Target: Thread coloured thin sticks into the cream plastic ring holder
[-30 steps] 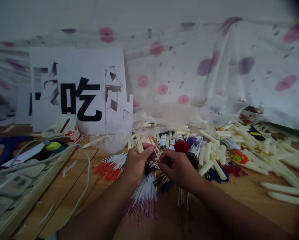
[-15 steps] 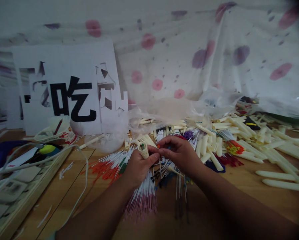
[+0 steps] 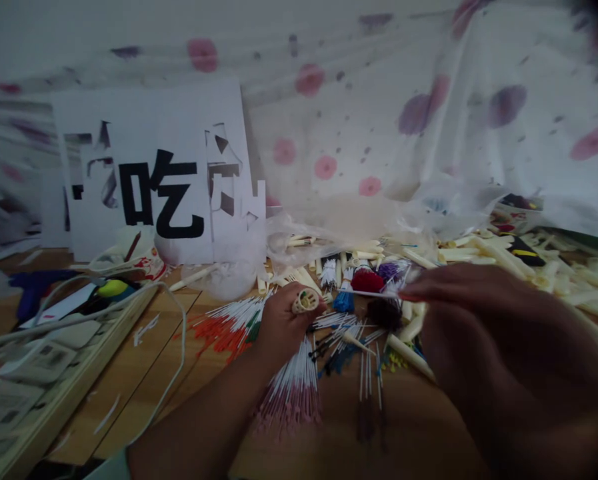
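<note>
Left hand (image 3: 285, 320) wraps cream tube (image 3: 306, 302), 12 o'clock; looks light, stiff, probably crackable: hold mid-barrel. Right hand (image 3: 483, 333), blurred, pinches thin white stick (image 3: 366, 293) at tube's 3 o'clock; likely featherlight, snappable: end-grip, gently.

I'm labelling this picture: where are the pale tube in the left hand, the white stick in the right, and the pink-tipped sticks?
Pale tube (image 3: 306, 304): head view, on its open end.
White stick (image 3: 367, 293): head view, mid-shaft.
Pink-tipped sticks (image 3: 291, 390): head view, middle of the spread shafts.
</note>
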`<action>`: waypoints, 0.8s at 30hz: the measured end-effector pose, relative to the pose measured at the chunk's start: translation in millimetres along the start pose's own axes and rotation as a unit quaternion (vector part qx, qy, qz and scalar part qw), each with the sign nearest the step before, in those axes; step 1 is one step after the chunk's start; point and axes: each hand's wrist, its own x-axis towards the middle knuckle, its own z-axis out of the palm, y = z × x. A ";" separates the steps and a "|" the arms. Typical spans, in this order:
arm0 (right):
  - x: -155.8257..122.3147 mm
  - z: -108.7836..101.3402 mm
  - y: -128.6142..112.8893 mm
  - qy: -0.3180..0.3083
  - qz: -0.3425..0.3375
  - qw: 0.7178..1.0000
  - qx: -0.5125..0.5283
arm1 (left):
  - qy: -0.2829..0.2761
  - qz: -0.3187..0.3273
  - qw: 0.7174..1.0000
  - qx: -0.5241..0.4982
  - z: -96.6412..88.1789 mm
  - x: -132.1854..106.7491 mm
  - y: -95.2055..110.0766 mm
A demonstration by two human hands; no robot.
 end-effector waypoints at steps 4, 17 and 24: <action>-9.1 -25.8 -14.5 -0.077 -0.041 0.996 0.000 | -0.033 0.097 0.994 0.026 0.7 0.6 -1.4; -2.6 14.3 -18.4 -0.115 -0.115 0.987 0.016 | -0.054 0.123 0.989 0.058 5.3 -2.0 1.4; -5.4 35.8 -4.7 -0.094 -0.117 0.988 0.021 | -0.046 0.126 0.986 0.103 -2.7 -3.6 -1.7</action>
